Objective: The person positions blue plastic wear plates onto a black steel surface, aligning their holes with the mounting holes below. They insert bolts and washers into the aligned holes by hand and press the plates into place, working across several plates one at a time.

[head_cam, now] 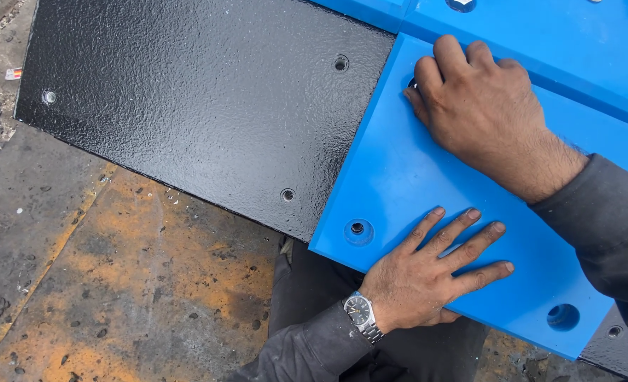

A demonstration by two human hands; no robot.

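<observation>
The blue panel (427,177) lay flat across the right end of the black textured plate (201,106), its near edge overhanging the plate toward me. My left hand (427,276) pressed it open-palmed, fingers spread, gripping nothing, just right of the panel's near-left bolt hole (358,230). My right hand (480,106) sat curled at the far-left hole; whether it pinched a fastener I could not tell. Risk judged: uneven pressure could slide the panel, misaligning its holes with the plate's, or tip the overhang onto the rusty floor (116,283).
</observation>
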